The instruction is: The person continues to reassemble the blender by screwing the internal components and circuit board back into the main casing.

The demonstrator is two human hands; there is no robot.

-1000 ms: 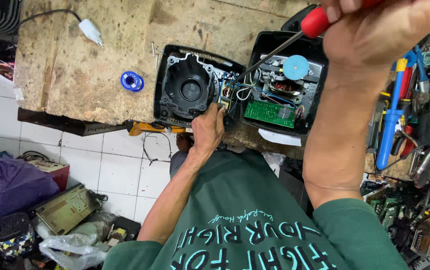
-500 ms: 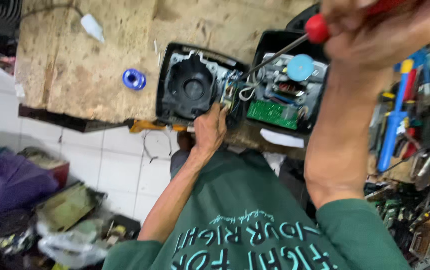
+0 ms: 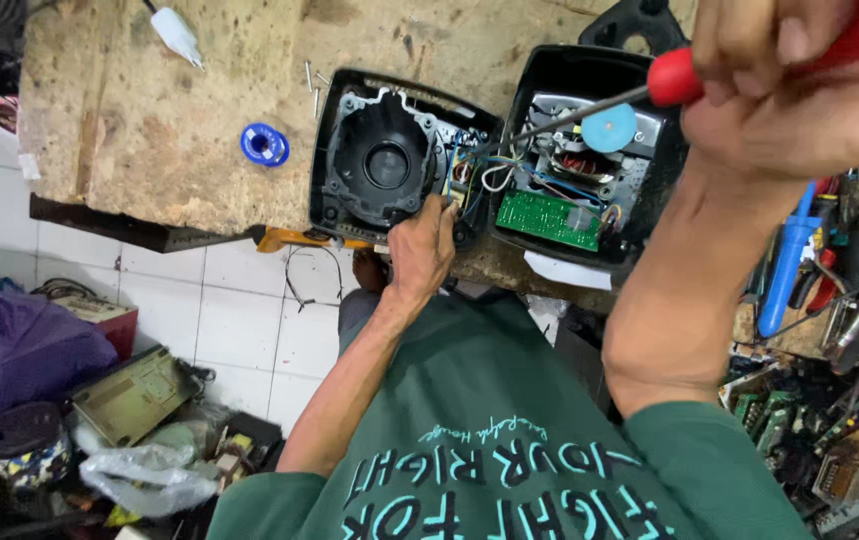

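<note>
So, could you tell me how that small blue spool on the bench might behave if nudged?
The blue spool looks small, so probably light. It lies flat on the rough wooden bench, so it would likely slide rather than roll, unless tipped onto its round rim.

**Open bench to the left, crowding to the right**

You have bare worn benchtop (image 3: 150, 130) left of the black housing (image 3: 380, 160); only a blue solder spool (image 3: 265, 145) and a white plug (image 3: 178, 35) lie there, well apart. Your left hand (image 3: 422, 250) blocks the housing's near edge. The screwdriver (image 3: 590, 108) shaft crosses above the second shell (image 3: 590, 160), over its wires and green circuit board (image 3: 548, 220). Tools crowd the bench's right end, a blue pump tool (image 3: 788, 260) among them.
</note>
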